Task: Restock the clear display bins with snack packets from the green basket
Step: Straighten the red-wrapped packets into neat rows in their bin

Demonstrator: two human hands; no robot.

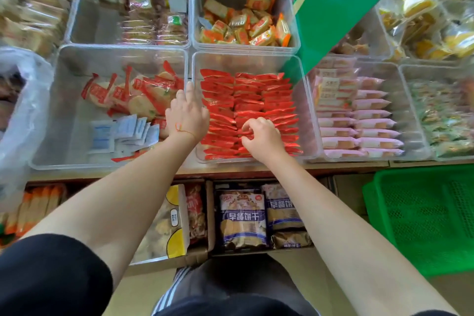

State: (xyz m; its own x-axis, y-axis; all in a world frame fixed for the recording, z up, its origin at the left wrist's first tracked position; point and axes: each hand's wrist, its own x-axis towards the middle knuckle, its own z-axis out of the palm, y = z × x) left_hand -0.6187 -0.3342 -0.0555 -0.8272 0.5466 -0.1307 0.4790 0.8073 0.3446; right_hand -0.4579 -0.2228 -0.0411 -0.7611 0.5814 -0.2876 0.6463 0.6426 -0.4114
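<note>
— Bins first, biggest things: what carries them?

— Clear display bins sit in rows on a shelf (256, 170). The centre bin (302, 110), at the shelf's front edge, holds red snack packets (256, 100) stacked in 3 neat columns, nearly filling it.

— And the green basket?

— Green basket (423, 218) is below the shelf's front edge, toward the right corner. Its mesh floor shows; I cannot tell whether any packets lie in it. A green carton (338, 7) leans over the back-right corner of the centre bin.

— Neighbours?

— Left bin (64, 110) holds loose red-and-white cracker packets (133, 95) and small white sachets (120, 133). The right bin has pink-wrapped cakes (359, 120) in 2 columns. Behind the centre bin, an orange-and-yellow packet heap (243, 25).

— Hands?

— Left hand (186, 113) lies on the wall between the left and centre bins, index finger stretched forward along the rim, other fingers loosely bent, holding nothing I can see. Right hand (261, 136) is inside the centre bin near its front edge, fingers curled down, pinching among the red packets of the middle column.

— Smallest thing?

— An orange thread (183, 129) round the left wrist.
</note>
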